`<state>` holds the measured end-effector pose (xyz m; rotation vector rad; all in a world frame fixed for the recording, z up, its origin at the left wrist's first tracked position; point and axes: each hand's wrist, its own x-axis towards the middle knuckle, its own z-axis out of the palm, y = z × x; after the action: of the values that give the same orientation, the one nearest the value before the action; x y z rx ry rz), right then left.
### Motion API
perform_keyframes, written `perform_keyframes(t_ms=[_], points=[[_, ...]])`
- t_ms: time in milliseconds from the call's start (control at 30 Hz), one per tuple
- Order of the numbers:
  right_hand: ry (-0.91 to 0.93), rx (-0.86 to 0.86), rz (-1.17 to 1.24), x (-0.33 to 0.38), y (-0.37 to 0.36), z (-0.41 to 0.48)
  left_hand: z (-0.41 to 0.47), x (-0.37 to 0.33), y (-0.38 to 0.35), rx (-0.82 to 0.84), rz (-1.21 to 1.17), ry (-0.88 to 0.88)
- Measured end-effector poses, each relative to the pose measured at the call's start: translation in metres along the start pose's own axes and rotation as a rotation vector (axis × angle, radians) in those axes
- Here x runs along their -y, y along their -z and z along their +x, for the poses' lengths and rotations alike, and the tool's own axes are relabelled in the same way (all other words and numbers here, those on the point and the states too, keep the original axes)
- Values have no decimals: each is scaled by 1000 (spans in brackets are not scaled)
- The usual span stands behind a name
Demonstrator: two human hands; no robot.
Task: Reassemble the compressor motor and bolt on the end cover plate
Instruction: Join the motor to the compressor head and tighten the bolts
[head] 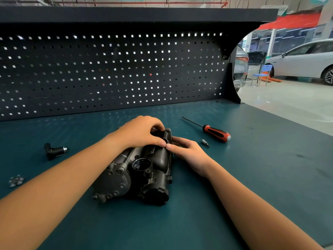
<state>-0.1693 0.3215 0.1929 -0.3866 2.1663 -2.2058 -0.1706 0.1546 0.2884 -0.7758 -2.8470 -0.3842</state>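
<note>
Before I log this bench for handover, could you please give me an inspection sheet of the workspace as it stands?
Surface: teal bench top, matte, with faint dark smudges at right.
Job's things: compressor lies mid-bench; a screwdriver and a loose bit lie to its right, apart from it.
Clutter: black elbow fitting at left; small metal parts near the left edge, too small to identify.
Grippers: left hand grips the compressor's far end from above; right hand touches that end from the right, grip unclear.
Cables: nothing seen.
Surroundings: dark pegboard behind the bench; white car and blue chair on the shop floor at right.
</note>
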Motion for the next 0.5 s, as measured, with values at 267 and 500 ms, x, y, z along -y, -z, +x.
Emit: perform_keyframes(t_ms=[267,500], points=[[-130,-58,80,1,-2,0,-1,-1,-6,-62,-82,-40],[-103,-81,165,0,-4,-1,-3,-1,-6,-63,-112,-48]])
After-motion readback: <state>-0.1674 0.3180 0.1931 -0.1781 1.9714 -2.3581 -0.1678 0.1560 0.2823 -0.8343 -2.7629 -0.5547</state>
